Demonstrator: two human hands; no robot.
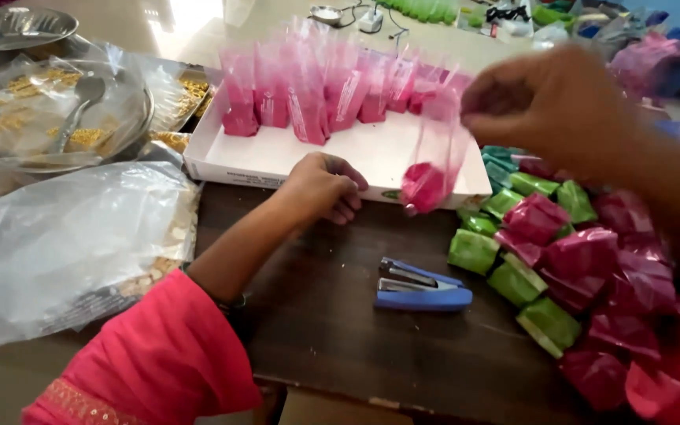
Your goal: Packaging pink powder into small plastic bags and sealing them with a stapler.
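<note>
Pinched fingers of the right hand (548, 106), raised and blurred, hold a clear pouch (432, 161) with pink filling by its top, over the white tray's (340, 153) front rim. Left hand (322, 187) rests curled, empty, against that rim. A blue stapler (421, 286) lies on dark wood nearby.

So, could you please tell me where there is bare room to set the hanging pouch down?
Bare dark table lies around the blue stapler, between the left hand and the green and pink packets. The white tray has free floor in front of its standing pouches. The left, with plastic bags, is crowded.
</note>
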